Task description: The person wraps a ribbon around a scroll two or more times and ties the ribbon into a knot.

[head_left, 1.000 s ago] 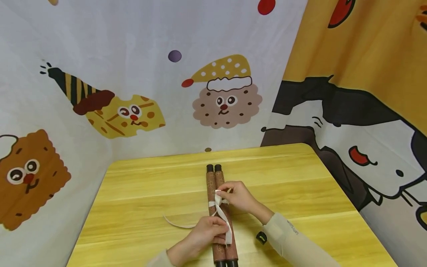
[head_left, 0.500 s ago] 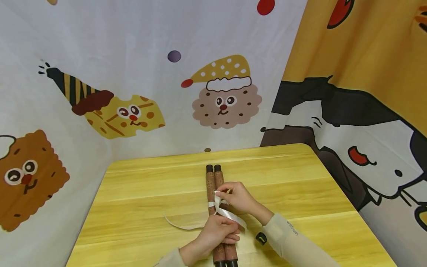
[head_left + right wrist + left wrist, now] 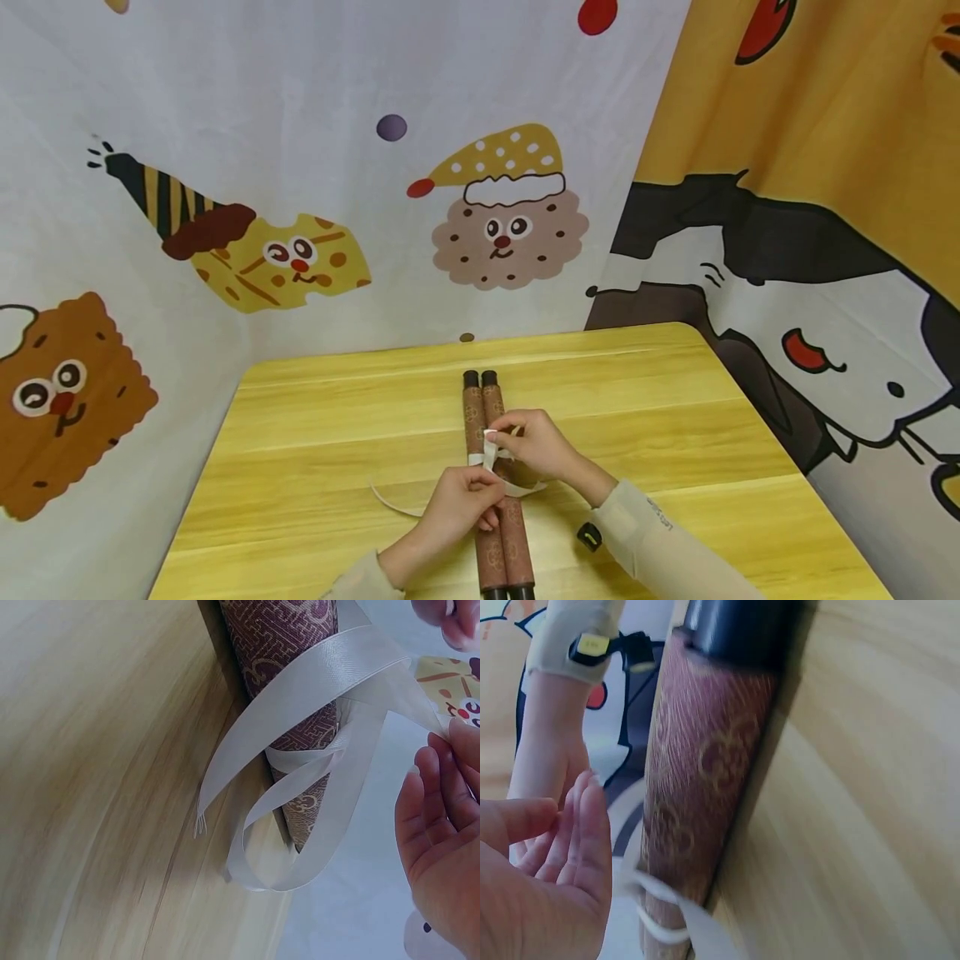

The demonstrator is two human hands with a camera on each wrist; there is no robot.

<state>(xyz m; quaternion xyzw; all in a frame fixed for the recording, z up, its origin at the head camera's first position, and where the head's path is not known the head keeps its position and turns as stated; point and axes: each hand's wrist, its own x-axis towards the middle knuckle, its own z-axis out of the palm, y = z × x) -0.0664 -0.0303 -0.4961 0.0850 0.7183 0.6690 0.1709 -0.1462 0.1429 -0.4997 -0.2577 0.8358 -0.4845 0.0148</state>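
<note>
Pinched the white ribbon between thumb and fingers of the right hand, above the rolls. Bent the fingers of the left hand loosely, with thumb close to index finger and only a narrow gap between. Appeared apart from the ribbon at these left fingertips in the right wrist view. Held the left hand over the left roll, nearer to the wearer than the right hand.

For the ribbon: circled both rolls as a band near mid-length. Hung in a loose loop below the right-hand pinch, as seen from the right wrist. Crossed the rolls to the right with one tail, ending in frayed threads; trailed to the left of the rolls with the other, in a shallow curve. Blurred in part in the left wrist view.

For the rolls: lay side by side, lengthwise, on the wood-grained counter. Bore brown, gold-patterned covering and black caps at both ends.

At the arms: wore pale sleeves, with a black device at the right one. Beyond the counter: showed a curtain printed with cartoon faces.
</note>
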